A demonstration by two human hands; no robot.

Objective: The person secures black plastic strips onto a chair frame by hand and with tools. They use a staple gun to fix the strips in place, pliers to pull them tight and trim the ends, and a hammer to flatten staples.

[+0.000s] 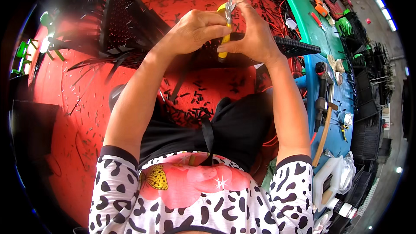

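Observation:
Out in front of me, above the black woven panel [132,39], both my hands meet at a pair of yellow-handled snips [228,17]. The metal blades point up and away, and a coil spring shows between the handles. My right hand [258,34] curves around the snips, its thumb against the lower handle end and its fingers near the blades. My left hand [195,30] is closed in a pinch, fingertips touching the handle; whatever is between them is hidden. Loose black strips [117,67] stick out from the panel on the left.
Short black cuttings [190,112] litter the red floor [86,130]. On the right stand a green table [299,13] and a blue table [340,134] bearing a power tool [320,104], a hammer [325,136] and pliers [344,132]. Green chairs [21,54] are far left.

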